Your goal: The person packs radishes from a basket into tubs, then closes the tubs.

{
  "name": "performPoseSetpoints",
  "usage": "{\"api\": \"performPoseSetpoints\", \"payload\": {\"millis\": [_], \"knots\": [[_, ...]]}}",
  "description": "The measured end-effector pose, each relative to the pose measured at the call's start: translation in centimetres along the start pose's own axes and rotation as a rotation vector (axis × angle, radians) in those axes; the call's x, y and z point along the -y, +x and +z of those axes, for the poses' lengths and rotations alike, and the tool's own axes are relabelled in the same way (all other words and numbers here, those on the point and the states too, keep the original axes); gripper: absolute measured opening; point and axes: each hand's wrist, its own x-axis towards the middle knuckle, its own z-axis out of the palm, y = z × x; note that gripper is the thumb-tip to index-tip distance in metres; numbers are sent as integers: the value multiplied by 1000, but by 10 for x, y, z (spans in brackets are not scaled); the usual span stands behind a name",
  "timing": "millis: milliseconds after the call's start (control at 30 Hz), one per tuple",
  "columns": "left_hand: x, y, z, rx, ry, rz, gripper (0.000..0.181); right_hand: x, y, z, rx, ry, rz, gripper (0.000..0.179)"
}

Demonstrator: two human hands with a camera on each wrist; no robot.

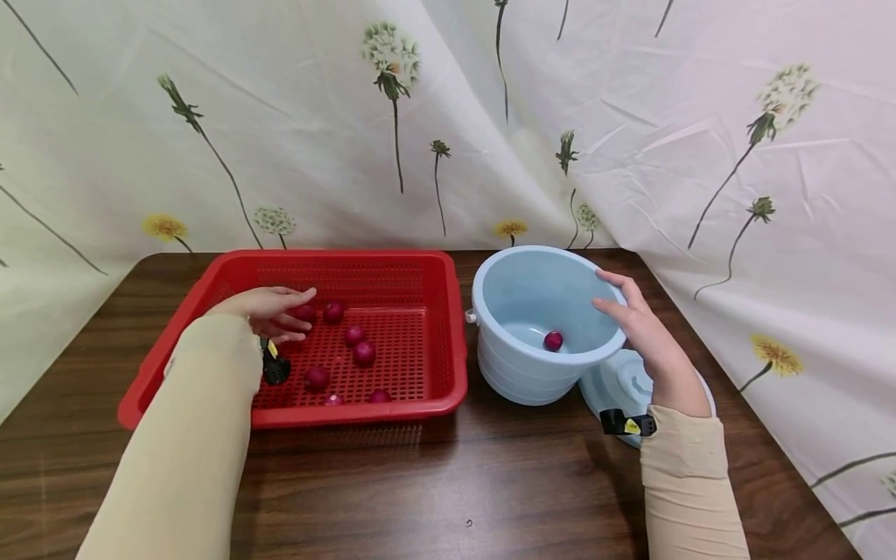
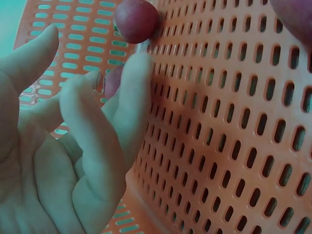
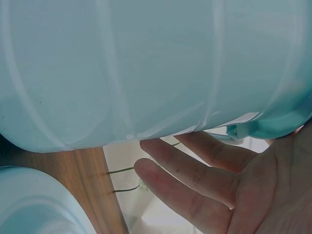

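Note:
My left hand (image 1: 273, 307) reaches into the left part of a red perforated plastic basket (image 1: 446, 342), its fingers loosely bent. Several small, round, dark-red radishes (image 1: 364, 353) lie in it. In the left wrist view one radish (image 2: 136, 20) sits just beyond my fingertips, and another (image 2: 113, 80) is partly hidden behind the fingers. With my right hand (image 1: 647, 330) I hold the right rim of a light blue bucket (image 1: 521, 369), which tips slightly toward me. One radish (image 1: 553, 341) lies on its bottom. In the right wrist view several fingers (image 3: 187, 187) extend along the bucket's outside.
A light blue lid (image 1: 626, 381) lies on the dark wooden table (image 1: 434, 490), right of the bucket and partly under my right wrist. The basket and bucket stand side by side near the back edge. Behind them hangs a white cloth (image 1: 294, 132) with a dandelion print.

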Motion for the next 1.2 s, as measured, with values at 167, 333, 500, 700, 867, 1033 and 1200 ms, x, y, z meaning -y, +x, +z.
{"api": "performPoseSetpoints", "payload": {"millis": [167,333,500,700,867,1033,1200], "knots": [[2,4,-1,15,-15,-15,80,2,-1,0,4,3,5,63],[6,8,-3,7,-57,-3,65,1,-1,1,5,5,9,63],[7,10,-4,5,-40,10,46,2,-1,1,2,0,12,63],[7,13,-3,1,-34,-1,44,2,-1,0,2,-2,9,63],[8,14,-2,21,0,-17,54,0,0,2,-1,5,10,63],[8,13,0,18,49,-16,58,-1,1,2,1,11,16,64],[7,12,1,-8,70,4,52,0,1,1,-1,6,15,63]]}}
